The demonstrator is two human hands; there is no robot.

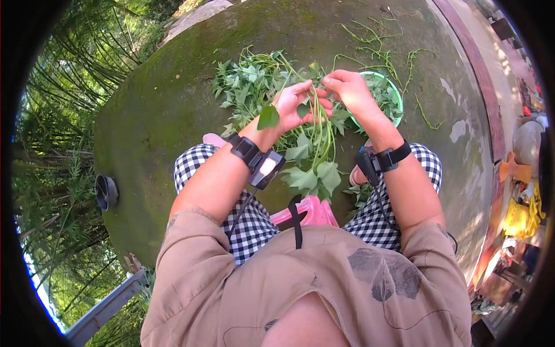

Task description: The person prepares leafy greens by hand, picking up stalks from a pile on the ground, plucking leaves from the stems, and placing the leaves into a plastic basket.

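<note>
The tan short-sleeved shirt [225, 266] lay nearest, with black-and-white checked trousers [254, 228] beyond it. The left hand [291, 109] was turned palm up, its fingers loosely curled around long green leafy stems [321, 124]. Their long axis ran roughly away from the body, passing between the hands, with broad leaves hanging at the near end. The left hand touched them; the right hand [351, 92] was just to their right, thumb and forefinger pinched together, though whether they gripped anything could not be told. A heap of leafy greens [243, 87] lay beyond and left of the left hand, on the mossy concrete ground [156, 133]. A round light-green basket [399, 97] of leaves sat just right of the right hand, and thin bare stems [376, 52] lay scattered beyond it.
</note>
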